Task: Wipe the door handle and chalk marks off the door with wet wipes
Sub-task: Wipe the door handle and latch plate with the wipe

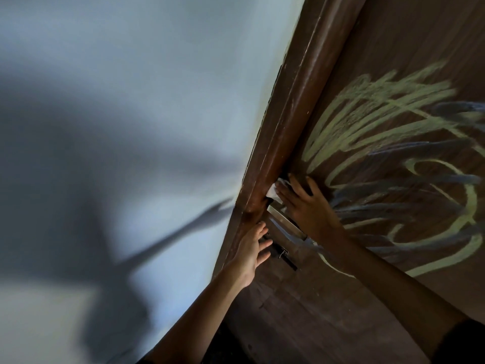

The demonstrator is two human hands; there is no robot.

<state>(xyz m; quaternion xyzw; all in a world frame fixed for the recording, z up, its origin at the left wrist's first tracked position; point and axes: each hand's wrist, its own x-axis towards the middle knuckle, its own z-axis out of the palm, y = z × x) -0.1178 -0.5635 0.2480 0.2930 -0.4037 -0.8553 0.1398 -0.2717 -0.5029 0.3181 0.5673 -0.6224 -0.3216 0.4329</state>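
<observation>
Straight, spread fingers of the right hand are pressed flat against the dark brown wooden door, and a crumpled white wet wipe is trapped beneath them, right at the door's edge beside the rounded brown frame. Just below, a silver metal door handle is seen, partly covered by that hand. The left hand is held with fingers straight and apart, resting over what appears to be a dark lock fitting; contact is blurred. Yellow-green and blue chalk scribbles are spread across the door to the right. A pale blue wall is shadowed at left.
</observation>
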